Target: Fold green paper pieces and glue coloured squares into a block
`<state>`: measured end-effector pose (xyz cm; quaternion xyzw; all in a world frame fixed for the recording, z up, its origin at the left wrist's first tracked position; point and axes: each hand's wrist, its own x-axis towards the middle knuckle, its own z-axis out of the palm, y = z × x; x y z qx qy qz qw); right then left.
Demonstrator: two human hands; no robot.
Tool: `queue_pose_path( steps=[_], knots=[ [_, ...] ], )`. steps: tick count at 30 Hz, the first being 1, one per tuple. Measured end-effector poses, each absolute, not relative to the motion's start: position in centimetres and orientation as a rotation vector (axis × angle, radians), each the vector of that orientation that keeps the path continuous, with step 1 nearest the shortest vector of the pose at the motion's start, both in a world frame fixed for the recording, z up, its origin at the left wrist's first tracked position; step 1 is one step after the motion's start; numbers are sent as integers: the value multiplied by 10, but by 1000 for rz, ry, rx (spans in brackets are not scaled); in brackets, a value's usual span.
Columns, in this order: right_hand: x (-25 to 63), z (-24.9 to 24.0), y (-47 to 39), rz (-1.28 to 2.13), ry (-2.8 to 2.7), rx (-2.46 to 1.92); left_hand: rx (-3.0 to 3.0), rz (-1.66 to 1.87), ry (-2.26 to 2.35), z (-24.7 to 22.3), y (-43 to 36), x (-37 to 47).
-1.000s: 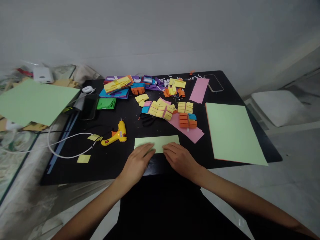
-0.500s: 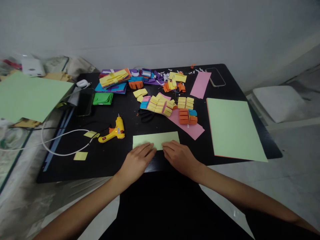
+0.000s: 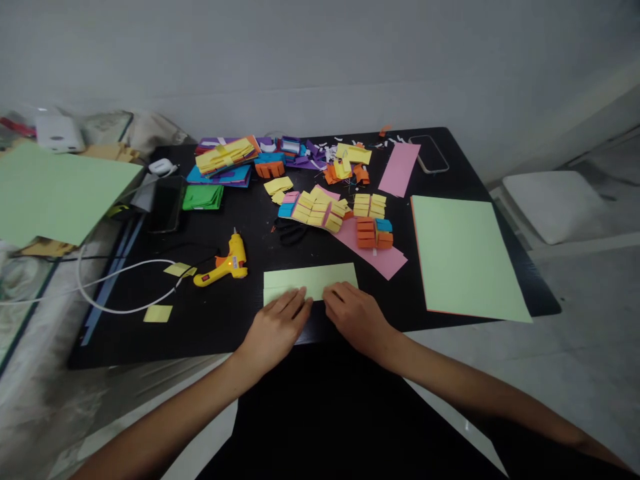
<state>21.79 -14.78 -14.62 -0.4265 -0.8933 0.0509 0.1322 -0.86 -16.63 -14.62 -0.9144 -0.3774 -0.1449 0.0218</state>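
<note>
A pale green strip of paper [image 3: 330, 273] with a crease along it lies near the table's front edge. My left hand [image 3: 279, 327] is closed on its near edge, fingers bent together on top at the left half. Across a small gap, my right hand [image 3: 357, 317] has its fingers curled and pressed on the same edge farther right. Both thumbs are close to the paper's edge; their exact grip is partly hidden. Beyond the strip lie pink paper pieces [image 3: 393, 262], an orange and blue slit paper roll [image 3: 373, 233] and slit yellow paper pieces [image 3: 313, 208].
A yellow glue gun [image 3: 227, 263] lies left of the strip, near a white cable [image 3: 107, 309]. Large green sheets [image 3: 465, 260] cover the table's right side. Dark-handled scissors [image 3: 291, 233], a phone [image 3: 167, 205], folded green paper [image 3: 203, 197] and paper scraps [image 3: 333, 152] lie farther back.
The view has shifted very slightly. My right fingers have curled a little more at the strip's edge, while the left hand stays almost in place; the strip has barely moved.
</note>
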Motion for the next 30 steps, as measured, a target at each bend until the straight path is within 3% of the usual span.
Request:
queue_pose_path(
  steps=[7,21,30],
  knots=[
    [208,-150,-154,87,-2523,-1309,-2793,-429,-1220,-144,-168,-5],
    [268,-149,-161,-24,-2291,-1574,-2756,-183,-1436,-142,-176,16],
    [220,-152,-163,141,-2320,-1279,-2621,-154,-1541,-152,-182,40]
  ],
)
